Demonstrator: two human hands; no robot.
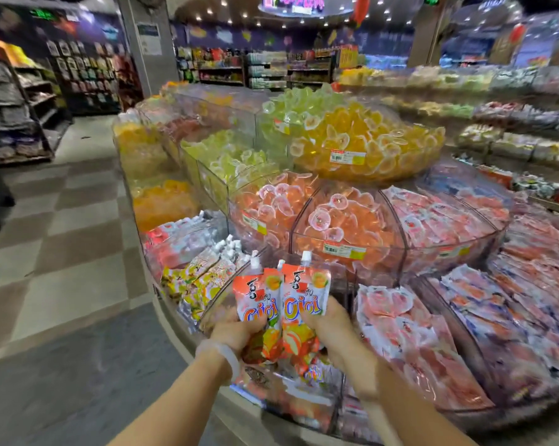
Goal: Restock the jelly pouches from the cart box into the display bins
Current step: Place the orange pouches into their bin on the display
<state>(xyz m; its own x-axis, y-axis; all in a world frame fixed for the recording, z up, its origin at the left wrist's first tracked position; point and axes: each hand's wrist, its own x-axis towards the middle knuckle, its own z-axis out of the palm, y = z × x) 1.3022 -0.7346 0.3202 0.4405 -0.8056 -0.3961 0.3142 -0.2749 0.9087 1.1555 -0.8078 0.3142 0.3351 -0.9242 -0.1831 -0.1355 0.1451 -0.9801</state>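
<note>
My left hand (pixel 236 329) grips an orange jelly pouch (pixel 259 304) with a white spout, held upright. My right hand (pixel 331 326) grips a second orange jelly pouch (pixel 305 297) beside it, the two touching edge to edge. Both pouches hang over a clear display bin (pixel 304 403) at the front of the round stand; more orange pouches lie in it. A pale band circles my left wrist. The cart box is out of view.
Clear bins of jelly cups (pixel 362 149) in yellow, green and orange rise in tiers behind. Yellow pouches (pixel 197 278) fill the bin to the left, pink packets (pixel 416 336) the bins to the right. A checkered floor aisle (pixel 62 252) runs along the left.
</note>
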